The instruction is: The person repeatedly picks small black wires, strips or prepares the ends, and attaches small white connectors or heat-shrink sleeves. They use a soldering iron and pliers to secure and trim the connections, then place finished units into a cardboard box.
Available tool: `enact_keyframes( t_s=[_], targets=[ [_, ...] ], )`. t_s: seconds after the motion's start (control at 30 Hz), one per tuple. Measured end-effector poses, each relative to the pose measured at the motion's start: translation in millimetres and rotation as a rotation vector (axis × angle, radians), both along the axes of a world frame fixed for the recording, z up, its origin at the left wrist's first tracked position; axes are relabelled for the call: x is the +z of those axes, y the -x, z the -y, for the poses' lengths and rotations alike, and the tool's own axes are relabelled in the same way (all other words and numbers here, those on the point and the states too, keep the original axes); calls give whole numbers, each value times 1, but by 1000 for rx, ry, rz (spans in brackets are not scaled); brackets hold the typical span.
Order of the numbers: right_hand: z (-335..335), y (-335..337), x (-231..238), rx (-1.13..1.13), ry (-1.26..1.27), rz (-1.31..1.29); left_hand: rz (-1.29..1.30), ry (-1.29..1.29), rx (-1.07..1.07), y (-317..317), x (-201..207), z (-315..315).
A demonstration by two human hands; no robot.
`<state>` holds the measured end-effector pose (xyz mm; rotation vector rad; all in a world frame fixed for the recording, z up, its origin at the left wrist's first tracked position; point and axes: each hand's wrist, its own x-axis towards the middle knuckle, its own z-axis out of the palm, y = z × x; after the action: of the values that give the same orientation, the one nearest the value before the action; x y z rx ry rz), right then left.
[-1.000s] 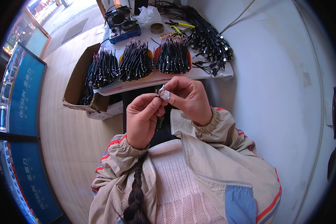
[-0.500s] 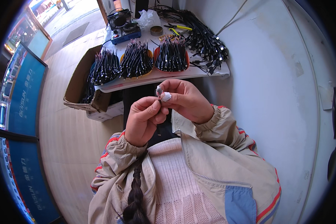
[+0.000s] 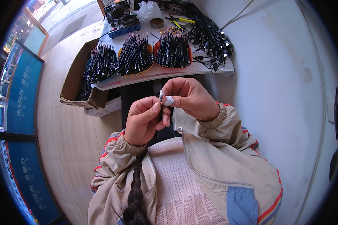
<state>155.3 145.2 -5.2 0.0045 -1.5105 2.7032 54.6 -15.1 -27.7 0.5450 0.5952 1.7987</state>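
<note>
My left hand (image 3: pixel 142 120) is closed in a pinch on a thin black cable (image 3: pixel 161 113), held in front of my chest. Most of that cable is hidden by the fingers. At its upper end a bit of reddish wire shows, and my right hand (image 3: pixel 190 98) pinches there with thumb and forefinger. White tape (image 3: pixel 169 100) wraps the right thumb, and the forefinger's tip is wrapped too. The two hands nearly touch. Beyond them, bundles of short black cables (image 3: pixel 135 56) stand in trays on a white table (image 3: pixel 218 68), their bare pinkish wire ends up.
On the table are a small blue-based stove (image 3: pixel 124 30), a round tin (image 3: pixel 157 23), a white plastic bag (image 3: pixel 149 10) and yellow-handled pliers (image 3: pixel 186 20). More black cables (image 3: pixel 210 41) pile at right. A cardboard box (image 3: pixel 73 80) stands left; a white wall (image 3: pixel 274 75) rises right.
The right fingers have shifted slightly at the wire end, and more dark cable shows below the left fingers. The table sits a little higher and further left in view.
</note>
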Motion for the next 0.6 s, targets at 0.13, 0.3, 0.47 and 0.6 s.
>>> enact_keyframes(
  t_s=[0.13,0.3,0.47,0.6],
  targets=[
    [-2,3,-5,-43,20,0,-65,11,120,-3,-2,-4],
    [0,8,-10,-44,195,-39,-207,3,188,-1,-3,-8],
    [-6,12,-20,-61,264,37,-416,106,243,4,-8,-10],
    [-8,18,-31,-29,374,113,-610,161,313,10,-14,-19]
  ],
)
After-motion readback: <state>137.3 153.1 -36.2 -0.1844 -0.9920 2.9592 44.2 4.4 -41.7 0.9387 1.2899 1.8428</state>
